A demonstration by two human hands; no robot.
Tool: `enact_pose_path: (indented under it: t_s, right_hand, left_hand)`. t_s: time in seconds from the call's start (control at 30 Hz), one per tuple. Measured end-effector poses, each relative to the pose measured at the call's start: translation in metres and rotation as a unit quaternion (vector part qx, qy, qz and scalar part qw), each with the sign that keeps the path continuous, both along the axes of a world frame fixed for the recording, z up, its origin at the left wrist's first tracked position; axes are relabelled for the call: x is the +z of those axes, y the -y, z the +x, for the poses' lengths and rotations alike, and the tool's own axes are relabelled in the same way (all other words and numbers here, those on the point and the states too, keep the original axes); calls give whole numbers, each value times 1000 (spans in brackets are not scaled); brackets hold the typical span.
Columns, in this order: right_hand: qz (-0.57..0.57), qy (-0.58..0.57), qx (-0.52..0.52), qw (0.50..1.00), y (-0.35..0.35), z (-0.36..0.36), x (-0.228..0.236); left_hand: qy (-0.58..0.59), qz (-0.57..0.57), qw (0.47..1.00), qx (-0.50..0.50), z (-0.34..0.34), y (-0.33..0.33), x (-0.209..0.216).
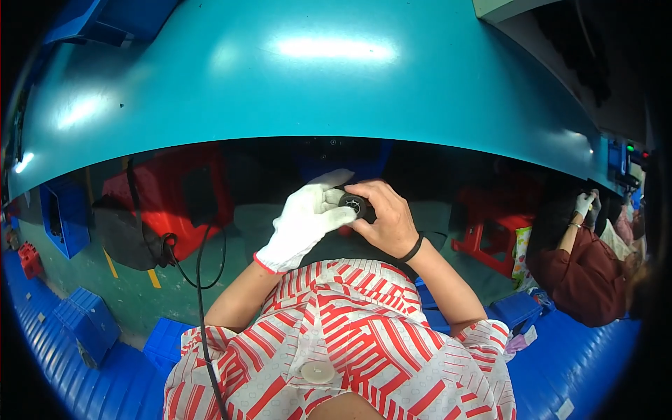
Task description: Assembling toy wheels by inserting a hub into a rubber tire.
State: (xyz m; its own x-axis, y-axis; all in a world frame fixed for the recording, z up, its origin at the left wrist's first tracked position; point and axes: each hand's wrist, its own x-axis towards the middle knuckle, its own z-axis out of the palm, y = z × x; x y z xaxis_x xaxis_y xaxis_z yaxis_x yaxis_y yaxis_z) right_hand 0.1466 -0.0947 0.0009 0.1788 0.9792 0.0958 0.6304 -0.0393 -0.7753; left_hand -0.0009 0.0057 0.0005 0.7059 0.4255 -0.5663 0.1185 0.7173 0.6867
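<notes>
Between my two hands, in front of my body and just short of the table edge, is a small round black part (352, 204) with a spoked, wheel-like face turned up toward me. My left hand (306, 218), in a white knitted glove with a red cuff, grips it from the left with thumb and fingers. Bare apart from a dark band at the wrist, my right hand (386, 215) pinches its right side between thumb and fingers. The fingers cover part of its rim, so its full shape is hidden.
A glossy teal table (315, 91) curves across the front. Red stools (175, 203) stand under it, one with a dark bag (124, 234). A black cable (201, 301) runs down my left side. Blue crates (87, 322) lie about. A co-worker (581, 269) sits at the right.
</notes>
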Motion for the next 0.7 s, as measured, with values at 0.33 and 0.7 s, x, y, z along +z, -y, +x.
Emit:
enact_pose_path:
  t_s: [0.33, 0.7]
  right_hand:
    - [62, 32, -11, 997, -5, -8, -2]
    - [-23, -3, 30, 999, -5, -2, 2]
  left_hand:
    - [-4, 87, 996, -9, 0, 4, 5]
    - [-97, 224, 962, -125, -5, -9, -17]
